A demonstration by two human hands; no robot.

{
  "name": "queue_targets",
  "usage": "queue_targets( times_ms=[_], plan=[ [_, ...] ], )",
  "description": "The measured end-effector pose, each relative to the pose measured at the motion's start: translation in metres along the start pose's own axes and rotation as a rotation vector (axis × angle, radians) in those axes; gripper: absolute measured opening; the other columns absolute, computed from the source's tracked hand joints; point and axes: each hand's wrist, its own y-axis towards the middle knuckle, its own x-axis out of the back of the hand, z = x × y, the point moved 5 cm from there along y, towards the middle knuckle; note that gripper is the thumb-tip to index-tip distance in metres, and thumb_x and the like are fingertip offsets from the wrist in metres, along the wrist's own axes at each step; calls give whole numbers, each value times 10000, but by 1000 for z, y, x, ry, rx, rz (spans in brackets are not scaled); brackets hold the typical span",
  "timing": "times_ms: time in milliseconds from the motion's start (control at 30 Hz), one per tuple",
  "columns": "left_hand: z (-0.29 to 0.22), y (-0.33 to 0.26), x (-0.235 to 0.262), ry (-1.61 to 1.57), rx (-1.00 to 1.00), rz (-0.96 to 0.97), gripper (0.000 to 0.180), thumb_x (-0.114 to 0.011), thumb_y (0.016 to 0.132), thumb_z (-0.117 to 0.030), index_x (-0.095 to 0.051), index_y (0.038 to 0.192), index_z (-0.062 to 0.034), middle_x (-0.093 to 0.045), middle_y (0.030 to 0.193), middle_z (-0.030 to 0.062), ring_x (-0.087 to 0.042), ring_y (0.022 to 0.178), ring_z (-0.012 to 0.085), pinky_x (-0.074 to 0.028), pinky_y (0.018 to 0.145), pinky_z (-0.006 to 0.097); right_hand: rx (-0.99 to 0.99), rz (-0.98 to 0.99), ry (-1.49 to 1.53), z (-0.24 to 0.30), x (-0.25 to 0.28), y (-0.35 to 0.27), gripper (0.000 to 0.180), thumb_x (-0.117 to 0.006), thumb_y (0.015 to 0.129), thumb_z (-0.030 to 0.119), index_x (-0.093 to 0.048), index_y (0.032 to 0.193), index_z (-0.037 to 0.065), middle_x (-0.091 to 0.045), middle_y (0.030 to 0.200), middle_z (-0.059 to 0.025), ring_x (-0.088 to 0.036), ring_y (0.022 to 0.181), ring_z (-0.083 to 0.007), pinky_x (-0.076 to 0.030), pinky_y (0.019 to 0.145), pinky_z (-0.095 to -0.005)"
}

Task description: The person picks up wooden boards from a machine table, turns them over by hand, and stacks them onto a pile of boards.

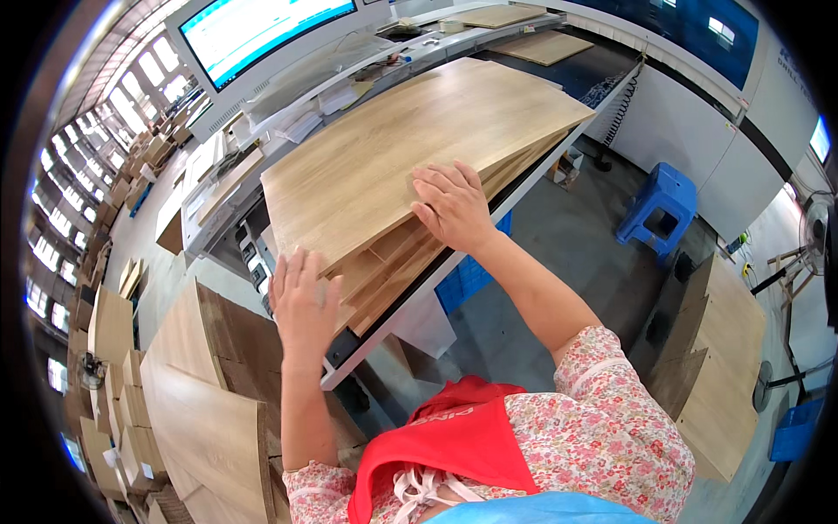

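Note:
A large light wood-grain panel [410, 131] lies on top of a stack of similar boards [393, 262] on a table. My right hand [451, 205] rests on the panel's near edge, its fingers laid flat over the top. My left hand [301, 301] is at the panel's near left corner with the fingers stretched out. That hand is slightly blurred, and whether it touches the panel I cannot tell. Below the top panel the edges of several boards show, not quite lined up.
A monitor [262, 35] stands at the back left. More wood panels are stacked at the lower left [209, 393] and the right [720, 358]. A blue plastic stool [659, 210] stands on the floor near a white machine [672, 113]. A blue crate [463, 284] is under the table.

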Motion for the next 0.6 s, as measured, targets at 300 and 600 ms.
queue_targets(
  times_ms=[300, 600],
  plan=[
    [38, -65, 10, -222, 144, 60, 517, -656, 793, -118, -503, 1279, -29, -387, 1427, 161, -334, 1327, 360, -278, 1078, 434, -100, -53, -140, -83, -23, 14, 269, -491, 905, 283, -631, 1047, 104, -619, 1108, -59, -533, 1055, -266, -365, 931, -426],
    [222, -374, 95, 479, 946, 155, 597, -655, 820, -306, -470, 1306, -12, -352, 1423, 237, -278, 1341, 404, -219, 1104, 473, -156, 93, -88, -131, -53, 22, 398, -345, 978, 323, -599, 1165, 80, -573, 1226, -88, -468, 1174, -284, -299, 1036, -410]
  ],
)
